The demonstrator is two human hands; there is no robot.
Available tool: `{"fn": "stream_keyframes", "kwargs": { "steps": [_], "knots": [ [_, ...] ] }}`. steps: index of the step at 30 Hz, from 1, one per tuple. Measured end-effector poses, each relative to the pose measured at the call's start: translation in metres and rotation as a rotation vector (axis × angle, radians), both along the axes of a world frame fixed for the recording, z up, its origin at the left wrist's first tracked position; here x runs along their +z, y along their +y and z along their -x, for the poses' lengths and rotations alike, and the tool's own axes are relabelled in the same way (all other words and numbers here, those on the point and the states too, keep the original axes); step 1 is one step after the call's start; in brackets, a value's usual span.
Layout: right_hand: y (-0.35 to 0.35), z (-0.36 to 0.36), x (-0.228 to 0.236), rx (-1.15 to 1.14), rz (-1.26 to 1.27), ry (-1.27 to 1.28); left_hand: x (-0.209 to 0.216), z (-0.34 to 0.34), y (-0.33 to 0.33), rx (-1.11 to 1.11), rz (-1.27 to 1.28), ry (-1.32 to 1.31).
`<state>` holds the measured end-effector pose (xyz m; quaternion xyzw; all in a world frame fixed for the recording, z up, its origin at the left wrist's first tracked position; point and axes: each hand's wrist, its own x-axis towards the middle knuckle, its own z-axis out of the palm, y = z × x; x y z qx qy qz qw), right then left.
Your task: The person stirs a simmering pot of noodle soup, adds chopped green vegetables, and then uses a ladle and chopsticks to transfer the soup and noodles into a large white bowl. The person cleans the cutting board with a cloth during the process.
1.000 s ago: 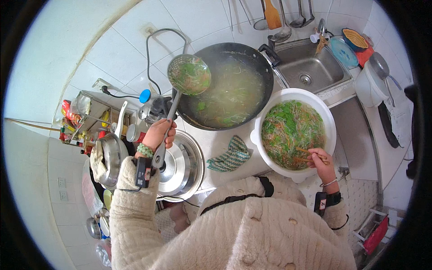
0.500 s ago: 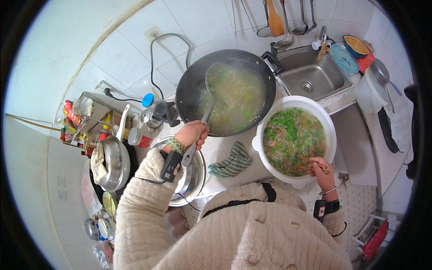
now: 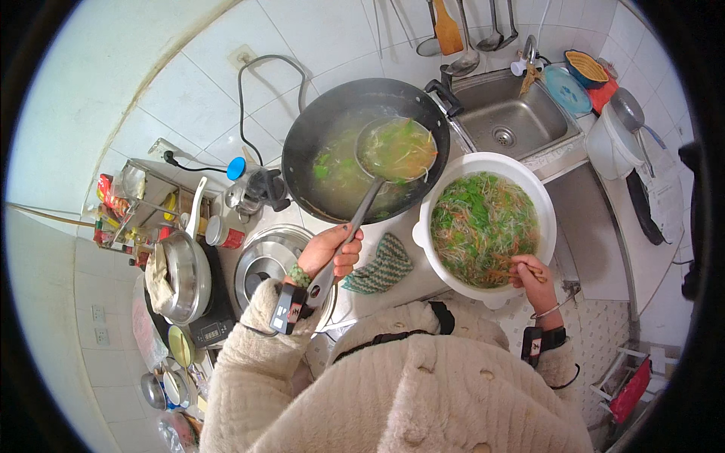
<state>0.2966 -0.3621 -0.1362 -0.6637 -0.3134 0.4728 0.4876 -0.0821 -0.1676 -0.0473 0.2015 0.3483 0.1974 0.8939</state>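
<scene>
My left hand is closed round the grey handle of a ladle. The ladle's wide round bowl sits at the right side of a dark wok, filled with broth, greens and orange shreds. Cloudy broth with leaves and pale strands lies in the wok. To the right stands a white plastic basin full of leafy greens, pale strands and orange shreds in liquid. My right hand grips wooden chopsticks at the basin's near right edge, their tips among the vegetables.
A green-and-white patterned cloth lies between wok and basin. A steel sink is behind the basin. Left are a metal lid, a kettle, a steel pan and a rack of jars. Utensils, including a wooden spatula, hang behind.
The ladle has moved from the wok's far left to its right side and now holds broth and vegetables. My left hand shifted slightly right. The right hand stays at the basin with the chopsticks.
</scene>
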Motion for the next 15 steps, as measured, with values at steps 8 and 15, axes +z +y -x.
{"fn": "stream_keyframes", "kwargs": {
  "steps": [8, 15],
  "knots": [
    [0.003, 0.000, -0.003, 0.032, -0.031, 0.006, 0.020, 0.027, -0.006, 0.126, -0.025, 0.032],
    [0.006, 0.000, -0.005, 0.038, -0.040, 0.032, 0.058, 0.067, 0.015, 0.090, -0.347, 0.431]
  ]
}}
